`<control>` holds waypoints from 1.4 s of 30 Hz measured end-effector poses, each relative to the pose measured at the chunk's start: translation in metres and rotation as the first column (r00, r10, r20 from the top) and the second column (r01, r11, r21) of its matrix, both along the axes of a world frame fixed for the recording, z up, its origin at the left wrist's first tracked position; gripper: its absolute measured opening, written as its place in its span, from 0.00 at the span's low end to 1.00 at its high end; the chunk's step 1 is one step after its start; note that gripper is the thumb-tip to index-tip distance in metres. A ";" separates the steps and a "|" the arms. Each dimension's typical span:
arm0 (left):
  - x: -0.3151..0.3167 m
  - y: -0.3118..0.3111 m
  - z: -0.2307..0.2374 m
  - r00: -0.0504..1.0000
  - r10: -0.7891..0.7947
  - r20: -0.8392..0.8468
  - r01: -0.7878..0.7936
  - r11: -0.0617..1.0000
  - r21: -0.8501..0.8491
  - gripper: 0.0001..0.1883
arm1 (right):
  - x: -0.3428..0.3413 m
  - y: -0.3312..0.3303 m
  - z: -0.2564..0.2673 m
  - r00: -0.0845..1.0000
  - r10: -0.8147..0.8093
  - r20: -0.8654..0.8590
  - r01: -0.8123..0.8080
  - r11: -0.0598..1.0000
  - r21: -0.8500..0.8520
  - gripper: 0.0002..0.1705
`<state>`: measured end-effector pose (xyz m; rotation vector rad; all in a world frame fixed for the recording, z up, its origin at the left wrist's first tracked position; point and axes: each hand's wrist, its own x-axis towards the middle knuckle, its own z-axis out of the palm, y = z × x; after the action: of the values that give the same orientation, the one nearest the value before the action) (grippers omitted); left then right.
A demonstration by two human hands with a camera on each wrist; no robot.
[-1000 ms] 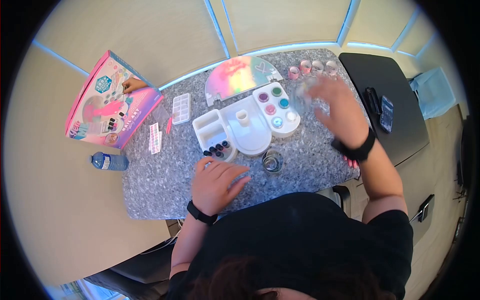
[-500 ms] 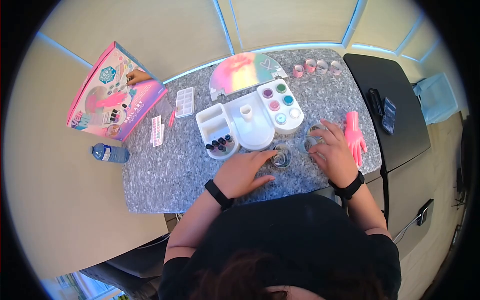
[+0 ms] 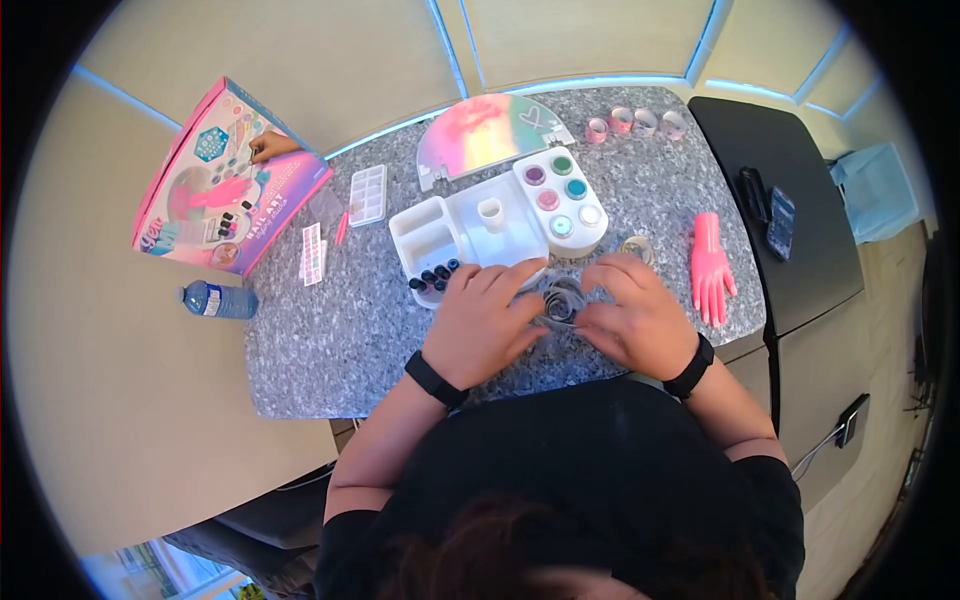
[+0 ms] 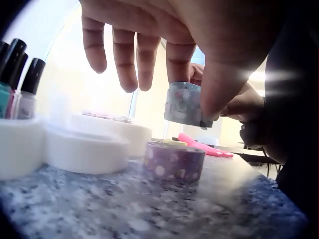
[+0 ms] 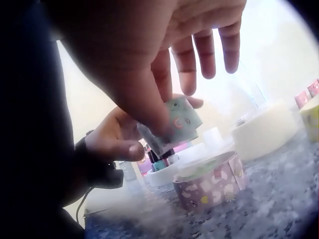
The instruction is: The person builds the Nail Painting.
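Observation:
My left hand and right hand meet near the front of the table. Between them is a pale green patterned tape roll, raised above the tabletop. The right thumb and index finger pinch it, and the left thumb and index finger hold its other side; the remaining fingers of both hands stretch out loosely. Right below it, a purple patterned tape roll stands on the speckled table. Another tape roll sits beyond the right hand.
A white nail station holds dark-capped polish bottles and glitter pots. A pink model hand lies to the right. Several pink rolls stand at the back. Left are a kit box and water bottle.
My right hand came down to the tape rolls at the right, then shifted left with one, over the purple roll. The left hand moved right to meet it. The pink model hand came into view.

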<state>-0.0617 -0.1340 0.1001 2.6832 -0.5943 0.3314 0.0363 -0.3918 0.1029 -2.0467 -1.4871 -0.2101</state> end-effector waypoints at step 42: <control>0.004 -0.004 -0.028 0.988 0.157 0.002 -0.157 0.982 0.108 0.34 | -0.004 0.010 -0.033 0.953 -0.230 -0.197 0.208 0.970 -0.126 0.36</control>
<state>-0.0573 -0.1380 0.0725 2.8412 -0.4099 0.3419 0.0323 -0.3819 0.0704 -2.2407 -1.1635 -0.0016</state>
